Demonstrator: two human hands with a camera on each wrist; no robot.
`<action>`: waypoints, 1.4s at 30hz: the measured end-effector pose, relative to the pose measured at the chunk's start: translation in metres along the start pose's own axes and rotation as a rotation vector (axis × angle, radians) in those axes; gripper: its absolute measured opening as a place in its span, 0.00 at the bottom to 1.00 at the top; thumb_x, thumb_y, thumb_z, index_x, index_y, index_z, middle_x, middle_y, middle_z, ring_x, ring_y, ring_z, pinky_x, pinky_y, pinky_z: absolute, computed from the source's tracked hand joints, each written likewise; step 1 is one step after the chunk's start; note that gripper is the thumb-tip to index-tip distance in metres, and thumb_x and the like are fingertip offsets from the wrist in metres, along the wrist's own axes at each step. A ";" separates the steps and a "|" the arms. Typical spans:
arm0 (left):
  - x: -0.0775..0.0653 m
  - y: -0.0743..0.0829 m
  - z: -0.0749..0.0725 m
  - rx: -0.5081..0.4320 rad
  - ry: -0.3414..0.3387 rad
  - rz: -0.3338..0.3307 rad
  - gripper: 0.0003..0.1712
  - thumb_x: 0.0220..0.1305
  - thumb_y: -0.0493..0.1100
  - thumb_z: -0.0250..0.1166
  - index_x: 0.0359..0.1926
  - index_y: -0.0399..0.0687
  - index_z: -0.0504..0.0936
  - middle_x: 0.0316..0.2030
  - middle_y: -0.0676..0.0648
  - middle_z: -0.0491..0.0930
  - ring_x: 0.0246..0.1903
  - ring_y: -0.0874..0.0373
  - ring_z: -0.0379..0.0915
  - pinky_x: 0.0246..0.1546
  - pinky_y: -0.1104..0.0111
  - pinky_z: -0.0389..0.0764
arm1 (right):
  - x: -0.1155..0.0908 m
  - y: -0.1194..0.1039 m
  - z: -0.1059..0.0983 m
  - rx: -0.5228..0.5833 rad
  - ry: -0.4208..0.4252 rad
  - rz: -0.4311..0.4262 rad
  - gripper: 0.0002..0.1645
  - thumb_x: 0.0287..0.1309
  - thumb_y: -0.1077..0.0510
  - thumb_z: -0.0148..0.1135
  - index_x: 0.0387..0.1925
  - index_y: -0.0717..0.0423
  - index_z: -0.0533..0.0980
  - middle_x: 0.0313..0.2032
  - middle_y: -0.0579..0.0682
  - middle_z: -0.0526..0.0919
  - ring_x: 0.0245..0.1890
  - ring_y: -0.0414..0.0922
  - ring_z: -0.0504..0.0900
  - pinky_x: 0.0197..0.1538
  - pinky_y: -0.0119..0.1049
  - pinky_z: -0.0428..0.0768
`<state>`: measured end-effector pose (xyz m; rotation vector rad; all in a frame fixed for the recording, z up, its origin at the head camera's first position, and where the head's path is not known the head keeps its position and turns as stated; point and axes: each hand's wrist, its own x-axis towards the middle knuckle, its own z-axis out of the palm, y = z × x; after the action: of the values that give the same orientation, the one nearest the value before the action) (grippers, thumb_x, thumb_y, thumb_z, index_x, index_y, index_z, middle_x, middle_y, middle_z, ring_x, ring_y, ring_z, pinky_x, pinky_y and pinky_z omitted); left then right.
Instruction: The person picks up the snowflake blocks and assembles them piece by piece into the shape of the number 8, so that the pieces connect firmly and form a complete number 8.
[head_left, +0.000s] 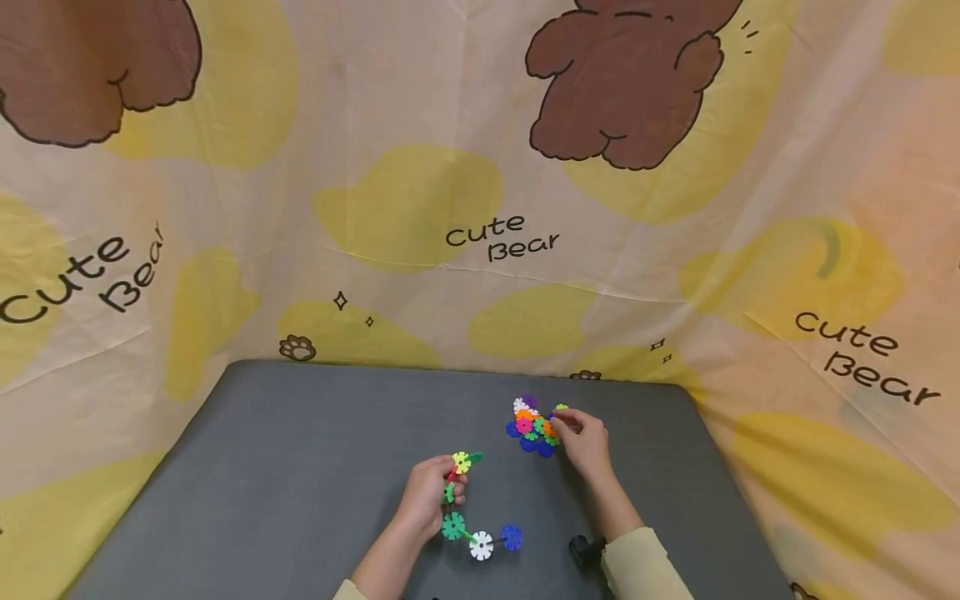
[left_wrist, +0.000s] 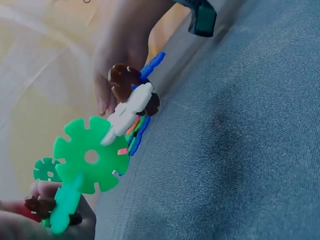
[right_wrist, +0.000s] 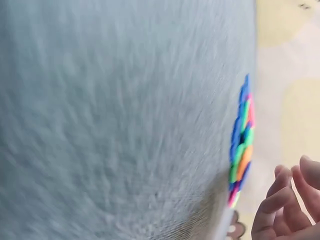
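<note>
My left hand (head_left: 429,497) grips a chain of interlocking plastic snowflake discs. At the top of the chain a yellow disc (head_left: 461,462) shows by the fingertips. Below the hand hang a green disc (head_left: 453,526), a white disc (head_left: 482,546) and a blue disc (head_left: 512,537). In the left wrist view, a brown disc (left_wrist: 122,80) sits edge-on beyond the white one. My right hand (head_left: 587,442) hovers beside a pile of mixed-colour discs (head_left: 531,427), its fingers loosely bent. In the right wrist view, no disc shows between these fingers (right_wrist: 282,200), which are apart from the pile.
A grey cloth-covered table (head_left: 300,467) lies under both hands. Next to the right sleeve is a black object (head_left: 583,552), its kind unclear. Behind and at the sides hangs a printed bear curtain (head_left: 405,308), meeting the table's back edge.
</note>
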<state>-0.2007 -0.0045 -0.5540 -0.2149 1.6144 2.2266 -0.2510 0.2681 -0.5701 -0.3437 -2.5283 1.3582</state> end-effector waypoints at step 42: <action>0.001 0.003 -0.001 -0.023 -0.015 -0.058 0.23 0.73 0.46 0.61 0.51 0.25 0.75 0.25 0.51 0.76 0.18 0.67 0.65 0.21 0.76 0.72 | 0.016 0.013 -0.009 -0.055 -0.142 0.174 0.11 0.62 0.55 0.70 0.40 0.59 0.85 0.39 0.54 0.86 0.37 0.48 0.79 0.39 0.37 0.78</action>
<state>-0.2025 -0.0057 -0.5518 -0.2470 1.5559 2.1987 -0.2617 0.2870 -0.5751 -0.5051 -2.7110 1.4234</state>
